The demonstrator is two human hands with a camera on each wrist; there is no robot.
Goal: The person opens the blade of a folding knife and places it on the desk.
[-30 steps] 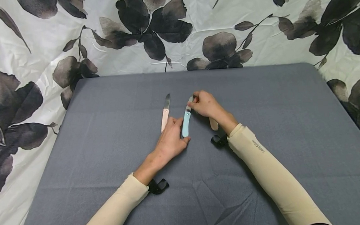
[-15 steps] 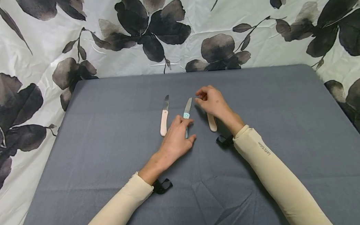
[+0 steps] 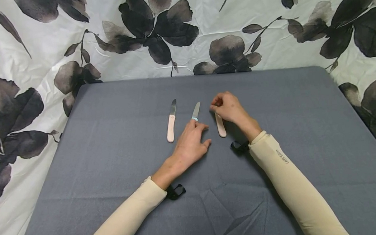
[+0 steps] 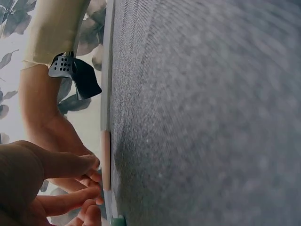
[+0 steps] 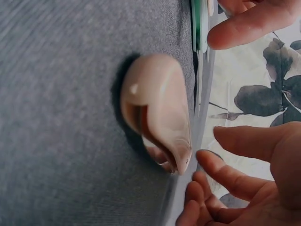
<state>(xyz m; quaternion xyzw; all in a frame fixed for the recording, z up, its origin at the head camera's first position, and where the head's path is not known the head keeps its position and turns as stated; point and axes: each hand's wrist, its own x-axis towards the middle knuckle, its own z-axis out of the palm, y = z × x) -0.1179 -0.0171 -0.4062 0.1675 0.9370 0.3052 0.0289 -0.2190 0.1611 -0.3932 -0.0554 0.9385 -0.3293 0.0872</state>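
Note:
Three small knives lie in a row on the grey table. At the left is a pink-handled knife (image 3: 170, 128), blade pointing away. My left hand (image 3: 191, 140) covers most of the handle of the blue-handled knife (image 3: 196, 111) in the middle; its fingers are extended and its thumb stands apart. My right hand (image 3: 229, 107) is over the far end of the right-hand pink-handled knife (image 3: 221, 127), hiding that end. In the right wrist view, this knife's slotted handle (image 5: 164, 84) is close up, with a gap between the thumb and index finger beside its far end.
A grey cloth (image 3: 113, 165) covers the table. Behind it hangs a white curtain (image 3: 184, 56) with dark flowers. Beige sleeves cover both forearms, and a black camera mount (image 3: 176, 192) sits under the left wrist, another (image 3: 239, 147) under the right.
My right hand has let go of the blue-handled knife's blade and moved right to the pink-handled knife. My left hand has shifted right across the blue handle.

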